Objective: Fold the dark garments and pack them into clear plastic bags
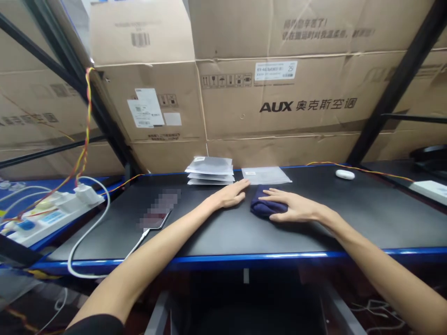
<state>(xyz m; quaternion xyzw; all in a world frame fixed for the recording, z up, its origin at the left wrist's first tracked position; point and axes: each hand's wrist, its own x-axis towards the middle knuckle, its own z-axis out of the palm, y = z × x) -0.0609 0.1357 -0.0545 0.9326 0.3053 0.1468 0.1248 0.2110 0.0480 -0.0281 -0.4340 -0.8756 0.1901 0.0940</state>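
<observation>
Loosely, the right hand (296, 204) rests its spread grip over a folded navy cloth (260, 205) on the table (216, 237), hiding the cloth's right end.
The left hand (231, 194) lies just left of it, grip flat and unclosed, near 1 frosted bag (267, 175); a stack of similar bags (211, 170) sits behind. A pixelated slab (159, 211), probably a phone, lies farther left on the matte black, blue-edged top. Creased cardboard (296, 123) walls the back, cut off above.

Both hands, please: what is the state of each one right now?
Left hand: open, fingertips by a flat translucent plastic bag.
Right hand: open, fingers spread over a folded dark-blue cloth bundle.
</observation>
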